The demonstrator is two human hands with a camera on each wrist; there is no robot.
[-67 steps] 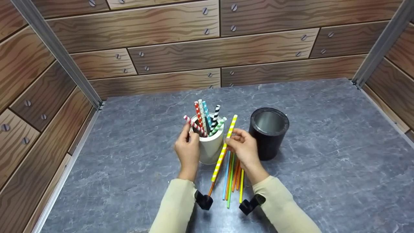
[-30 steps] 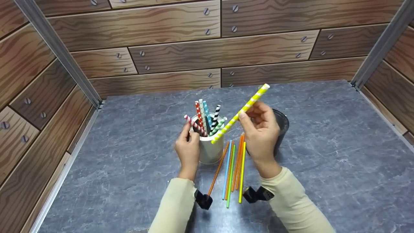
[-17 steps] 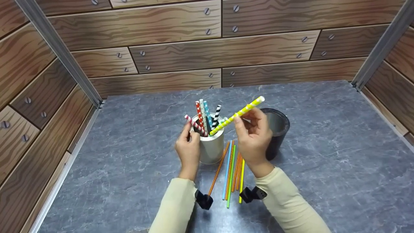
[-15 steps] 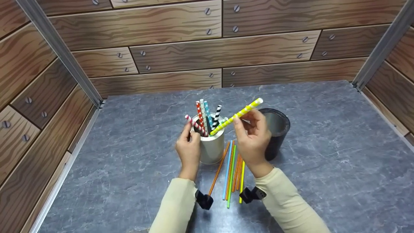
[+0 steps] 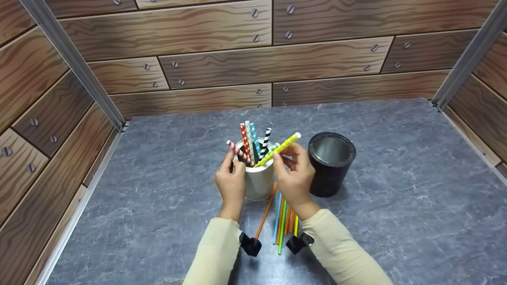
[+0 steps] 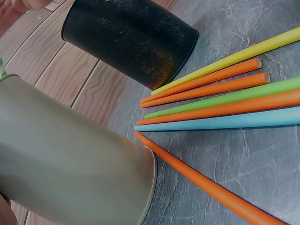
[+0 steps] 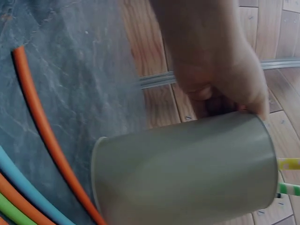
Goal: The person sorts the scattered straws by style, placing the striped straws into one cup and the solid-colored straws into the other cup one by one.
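Observation:
My left hand (image 5: 230, 184) grips the pale grey-white cup (image 5: 259, 185) near its rim, beside a red-and-white striped paper straw (image 5: 240, 152). My right hand (image 5: 295, 174) pinches a yellow-and-white striped paper straw (image 5: 291, 139), which slants over the rim with its lower end inside the cup. Also standing in the cup are a red dotted straw (image 5: 243, 135), a pale dotted one, a blue dotted straw (image 5: 254, 136), a black-and-white straw (image 5: 267, 136) and a green-and-white straw (image 7: 291, 189). In the right wrist view the left fingers curl at the cup's rim.
A black cup (image 5: 330, 174) stands open-topped right of my right hand. Several thin plain sticks lie in front of the cups: an orange stick (image 6: 201, 176), a blue stick (image 6: 220, 122), a green stick (image 6: 225, 98) and a yellow stick (image 6: 229, 58) among them. Wood-patterned walls enclose the grey table.
My right hand lifted the yellow striped straw from the table side, tilted it over the white cup, and lowered it left and down into the mouth. The left hand stayed put.

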